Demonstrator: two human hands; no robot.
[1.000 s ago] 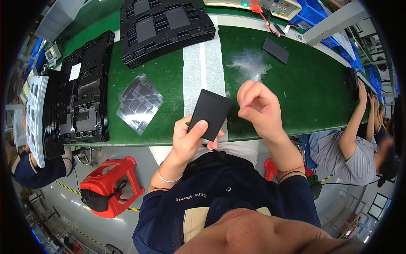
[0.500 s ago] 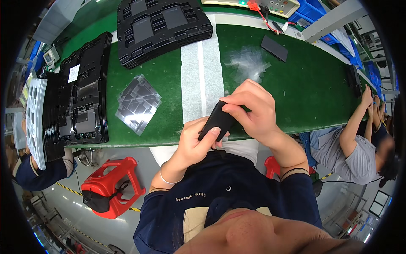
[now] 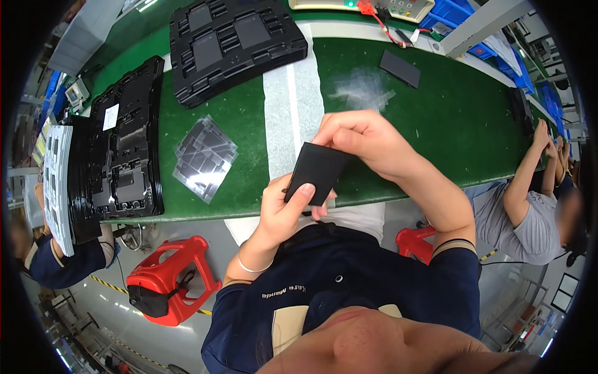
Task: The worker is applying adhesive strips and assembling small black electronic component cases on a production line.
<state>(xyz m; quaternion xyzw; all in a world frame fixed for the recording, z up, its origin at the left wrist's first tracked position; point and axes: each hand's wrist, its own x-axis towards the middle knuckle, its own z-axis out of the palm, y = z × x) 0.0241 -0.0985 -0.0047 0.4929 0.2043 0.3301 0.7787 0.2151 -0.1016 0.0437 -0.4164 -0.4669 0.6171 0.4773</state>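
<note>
Black slab (image 3: pixel 319 169) in the grasp of left hand (image 3: pixel 281 209), hold of right hand (image 3: pixel 361 138) unclear, white label (image 3: pixel 111 116) on tray (image 3: pixel 132 93)

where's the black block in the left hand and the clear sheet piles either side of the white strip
Black block (image 3: pixel 319 172): head view, middle of its broad face
Left sheet pile (image 3: pixel 205 158): head view, middle of top
Right sheet pile (image 3: pixel 363 89): head view, its middle

Red stool (image 3: pixel 151 268) — blue bins (image 3: pixel 453 12)
</note>
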